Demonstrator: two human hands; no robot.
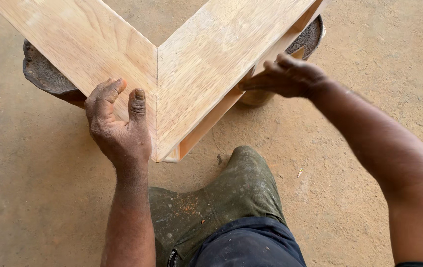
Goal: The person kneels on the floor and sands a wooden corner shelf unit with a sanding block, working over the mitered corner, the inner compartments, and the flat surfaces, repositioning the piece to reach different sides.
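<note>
Soft even daylight, sharp focus

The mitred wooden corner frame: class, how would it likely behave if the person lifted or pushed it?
The wooden corner frame looks rigid: thick boards, tight mitre seam. Probably fairly heavy, since both the left hand and right hand steady it. Resting on a dark round support, it might tip if pushed.
</note>
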